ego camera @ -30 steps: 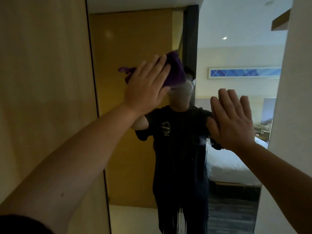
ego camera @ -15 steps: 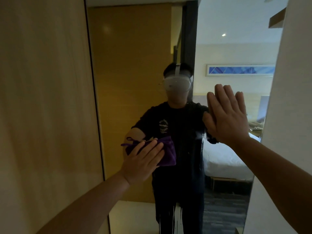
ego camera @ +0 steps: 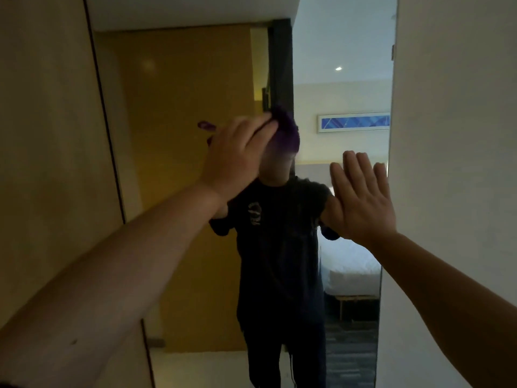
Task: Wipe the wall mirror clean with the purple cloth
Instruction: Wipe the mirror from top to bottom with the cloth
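Here the wall mirror (ego camera: pixel 195 191) fills the middle of the view, a tall pane set between a wooden panel (ego camera: pixel 47 163) on the left and a pale wall (ego camera: pixel 453 135) on the right. A standing figure in dark clothes, a yellowish door and a bed at the far right are reflected in it. Thin vertical run marks are seen low on the glass, so the lower part is judged not yet wiped.

The left arm is stretched up and forward so that the upper middle of the glass can be reached. The left hand (ego camera: pixel 237 158) is laid flat with its fingers spread over the purple cloth (ego camera: pixel 285 130), which is pressed against the mirror at about head height of the reflection; a spread palm is likely chosen so that pressure is shared across the bunched fabric. A small tail of cloth is left sticking out at the left of the hand. Both are blurred, which suggests a stroke in progress.

The right hand (ego camera: pixel 361 200) is held open and empty, fingers together and upright, at the right edge of the glass, probably as a brace; whether the pane is actually touched cannot be told.
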The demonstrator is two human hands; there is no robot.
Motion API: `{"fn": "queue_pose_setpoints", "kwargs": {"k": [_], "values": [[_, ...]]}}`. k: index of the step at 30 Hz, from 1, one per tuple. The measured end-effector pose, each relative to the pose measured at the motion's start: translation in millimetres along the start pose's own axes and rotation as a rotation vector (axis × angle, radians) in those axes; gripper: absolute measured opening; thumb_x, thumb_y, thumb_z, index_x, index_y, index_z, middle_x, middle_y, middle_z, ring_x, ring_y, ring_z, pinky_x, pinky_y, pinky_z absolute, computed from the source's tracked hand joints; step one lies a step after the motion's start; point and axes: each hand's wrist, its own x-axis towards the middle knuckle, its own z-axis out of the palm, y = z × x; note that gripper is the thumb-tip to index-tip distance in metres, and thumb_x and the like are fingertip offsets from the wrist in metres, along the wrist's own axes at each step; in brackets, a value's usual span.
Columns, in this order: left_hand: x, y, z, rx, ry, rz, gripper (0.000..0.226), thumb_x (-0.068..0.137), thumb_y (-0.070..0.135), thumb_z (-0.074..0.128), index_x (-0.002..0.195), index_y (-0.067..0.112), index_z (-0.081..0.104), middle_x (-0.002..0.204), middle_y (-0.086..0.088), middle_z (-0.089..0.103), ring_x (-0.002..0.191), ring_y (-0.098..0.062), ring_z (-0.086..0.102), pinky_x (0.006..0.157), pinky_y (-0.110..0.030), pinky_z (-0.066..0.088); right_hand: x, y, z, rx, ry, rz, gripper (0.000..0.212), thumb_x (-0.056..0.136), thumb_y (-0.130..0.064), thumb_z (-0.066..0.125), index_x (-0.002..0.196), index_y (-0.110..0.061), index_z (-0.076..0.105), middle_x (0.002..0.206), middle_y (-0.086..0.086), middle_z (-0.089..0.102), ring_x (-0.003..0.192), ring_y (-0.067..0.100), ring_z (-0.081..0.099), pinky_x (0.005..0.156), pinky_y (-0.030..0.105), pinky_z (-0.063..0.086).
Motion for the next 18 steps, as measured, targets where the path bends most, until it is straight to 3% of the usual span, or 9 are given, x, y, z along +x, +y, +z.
{"fn": "queue_pose_setpoints", "kwargs": {"k": [4, 7, 10, 18], "values": [[64.5, -11.3, 13.6, 0.056, -0.057, 0.002, 0.041, 0.098, 0.018, 0.057, 0.137, 0.007, 0.052, 0.142, -0.014, 0.054, 0.128, -0.033, 0.05, 0.106, -0.045, 0.039, -0.2, 2.5, 3.4, 0.01, 0.077, -0.038, 0.061, 0.104, -0.043, 0.023, 0.155, -0.01, 0.028, 0.164, 0.019, 0.017, 0.154, 0.035, 0.005, 0.123, 0.057, 0.008], [63.8, -9.9, 23.6, 0.095, -0.163, -0.007, 0.05, 0.105, 0.034, 0.04, 0.148, 0.01, 0.04, 0.156, -0.012, 0.037, 0.144, -0.031, 0.033, 0.117, -0.047, 0.024, -0.2, 3.3, 6.3, 0.026, 0.114, -0.05, 0.06, 0.104, -0.042, 0.028, 0.154, -0.01, 0.03, 0.163, 0.019, 0.019, 0.153, 0.036, 0.008, 0.122, 0.059, 0.012], [32.5, 5.4, 27.2, 0.125, -0.196, 0.008, 0.054, 0.106, 0.04, 0.033, 0.151, 0.009, 0.035, 0.159, -0.014, 0.031, 0.148, -0.03, 0.026, 0.121, -0.046, 0.017, 0.3, 4.7, 6.4, 0.043, 0.164, -0.069, 0.058, 0.103, -0.04, 0.034, 0.152, -0.009, 0.033, 0.161, 0.021, 0.024, 0.152, 0.038, 0.014, 0.121, 0.061, 0.015], [-119.0, 72.4, 28.4, 0.082, -0.267, 0.156, 0.055, 0.105, 0.041, 0.041, 0.147, 0.006, 0.038, 0.155, -0.016, 0.03, 0.145, -0.034, 0.031, 0.118, -0.052, 0.028, 0.0, 5.3, 6.2, 0.08, 0.194, -0.061, 0.057, 0.102, -0.039, 0.037, 0.15, -0.009, 0.036, 0.161, 0.021, 0.026, 0.151, 0.038, 0.016, 0.123, 0.057, 0.011]]}}
